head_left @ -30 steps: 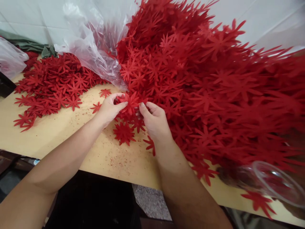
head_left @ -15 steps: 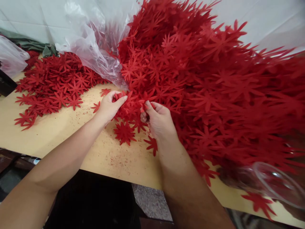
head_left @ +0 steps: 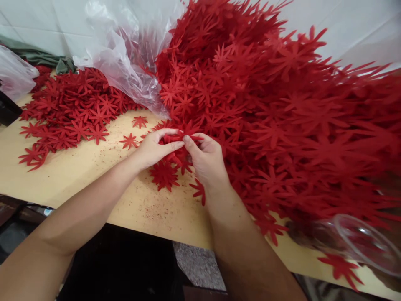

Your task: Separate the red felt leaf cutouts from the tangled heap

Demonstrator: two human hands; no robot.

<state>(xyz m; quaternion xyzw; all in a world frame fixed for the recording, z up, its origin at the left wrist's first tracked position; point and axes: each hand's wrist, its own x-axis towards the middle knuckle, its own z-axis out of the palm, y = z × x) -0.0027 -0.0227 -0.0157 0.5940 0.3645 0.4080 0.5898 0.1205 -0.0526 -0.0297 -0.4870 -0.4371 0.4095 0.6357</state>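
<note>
My left hand point(head_left: 156, 147) is closed, thumb and fingers pinching a red star-shaped piece point(head_left: 189, 128) near the middle of the view. My right hand point(head_left: 206, 156) meets it there, its thumb and fingers pinched on the same red piece. The two sets of fingertips touch or nearly touch. Parts of the piece are hidden behind the fingers. Just below the hands, a layered red piece point(head_left: 164, 174) lies on the tan table point(head_left: 131, 209). Behind and to the right rises a big heap of red pieces point(head_left: 269, 104).
A smaller red pile point(head_left: 78, 102) is at the left. Clear plastic bags point(head_left: 134, 75) stand between the piles. At the lower right lies a clear plastic container point(head_left: 366, 242) near a loose red piece point(head_left: 340, 267). Dark green cloth point(head_left: 46, 57) lies at the back left.
My left hand has moved right and slightly down to meet my right hand. The fingertips, apart before, are now together at the red piece.
</note>
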